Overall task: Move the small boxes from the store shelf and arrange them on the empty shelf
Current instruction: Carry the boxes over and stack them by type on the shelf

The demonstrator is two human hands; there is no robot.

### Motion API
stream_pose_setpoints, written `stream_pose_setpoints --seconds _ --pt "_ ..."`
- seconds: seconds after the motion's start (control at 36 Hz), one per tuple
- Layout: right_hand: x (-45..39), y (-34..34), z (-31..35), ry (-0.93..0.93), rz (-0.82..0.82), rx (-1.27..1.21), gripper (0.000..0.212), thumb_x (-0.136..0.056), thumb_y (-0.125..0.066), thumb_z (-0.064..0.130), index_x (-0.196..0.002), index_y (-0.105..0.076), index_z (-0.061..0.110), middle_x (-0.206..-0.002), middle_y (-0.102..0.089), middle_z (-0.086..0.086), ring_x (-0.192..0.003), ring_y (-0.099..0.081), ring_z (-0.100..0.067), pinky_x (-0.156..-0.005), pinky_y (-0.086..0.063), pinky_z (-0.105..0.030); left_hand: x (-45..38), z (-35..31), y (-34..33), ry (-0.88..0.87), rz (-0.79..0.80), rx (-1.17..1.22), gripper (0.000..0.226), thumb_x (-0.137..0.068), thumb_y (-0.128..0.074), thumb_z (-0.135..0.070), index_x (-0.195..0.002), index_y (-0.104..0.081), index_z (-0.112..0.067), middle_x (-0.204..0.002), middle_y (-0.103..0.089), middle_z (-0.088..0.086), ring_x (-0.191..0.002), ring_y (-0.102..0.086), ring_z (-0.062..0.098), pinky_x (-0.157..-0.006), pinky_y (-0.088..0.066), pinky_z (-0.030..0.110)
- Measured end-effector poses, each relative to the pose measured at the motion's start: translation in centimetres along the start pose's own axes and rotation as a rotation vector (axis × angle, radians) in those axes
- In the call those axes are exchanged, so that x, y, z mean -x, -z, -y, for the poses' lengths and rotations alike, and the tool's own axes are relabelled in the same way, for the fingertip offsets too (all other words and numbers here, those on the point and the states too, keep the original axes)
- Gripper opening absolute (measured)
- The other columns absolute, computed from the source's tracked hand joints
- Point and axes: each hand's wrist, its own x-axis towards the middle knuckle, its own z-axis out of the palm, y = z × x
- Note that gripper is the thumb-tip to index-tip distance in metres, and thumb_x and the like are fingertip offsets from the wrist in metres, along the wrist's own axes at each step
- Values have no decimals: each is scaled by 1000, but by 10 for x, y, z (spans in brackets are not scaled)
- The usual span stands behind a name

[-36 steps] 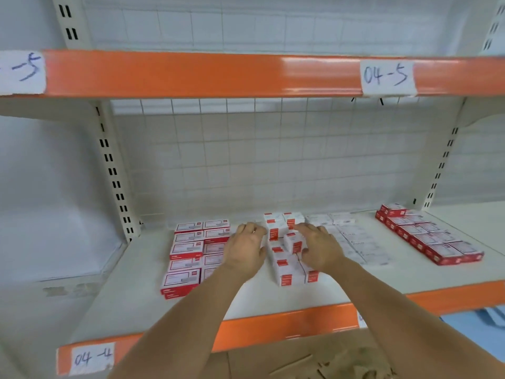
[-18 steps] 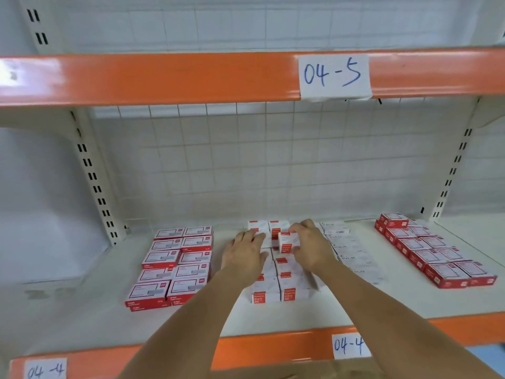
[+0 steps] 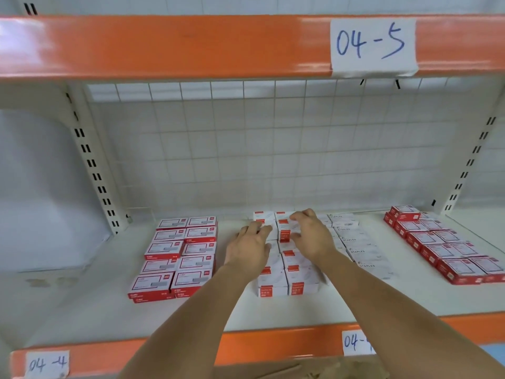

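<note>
I'm seeing a white shelf (image 3: 82,305) under orange rails; left hand (image 3: 250,246) lying flat, right hand (image 3: 310,236) now pinching a farther small box (image 3: 285,233).

Shop or stockroom: orange-edged metal shelving (image 3: 164,47), handwritten bay labels (image 3: 373,46), rows of staple boxes (image 3: 177,255).

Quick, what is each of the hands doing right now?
Left hand: open, fingers flat on the middle boxes.
Right hand: fingers curled round one small box.
</note>
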Motion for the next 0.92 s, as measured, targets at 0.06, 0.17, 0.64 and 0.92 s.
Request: stream_pose_setpoints --seconds 0.06,0.17,0.64,0.92 --pt "3 4 0 0 7 40 44 -93 -59 19 -136 -48 18 -135 -45 0 -108 -57 -18 -87 -47 -28 0 0 2 -4 9 -26 48 -102 -38 -36 -148 -27 -28 -153 -29 -1 -140 -28 20 -111 -31 35" --pt "18 16 -7 -23 12 132 44 -95 -55 31 -137 -45 21 -135 -49 2 -119 -51 -18 -89 -47 -32 1 -2 7 -27 -42 -106 48 -102 -33 -42 -147 -28 -25 -151 -32 -1 -140 -26 19 -115 -21 35" --pt "147 116 -122 -458 -52 323 54 -98 -44 45 -145 -36 20 -143 -48 -4 -129 -46 -24 -100 -39 -35 10 -158 -23 -450 93 105 48 -102 -30 -43 -146 -34 -23 -149 -36 0 -137 -28 21 -110 -22 35" --pt "232 178 -204 -655 -120 327 52 -98 -43 43 -145 -34 23 -143 -48 -3 -127 -47 -24 -93 -42 -34 18 -288 -49 -653 164 112 53 -101 -30 -49 -145 -35 -21 -148 -39 2 -134 -32 22 -110 -27 37"
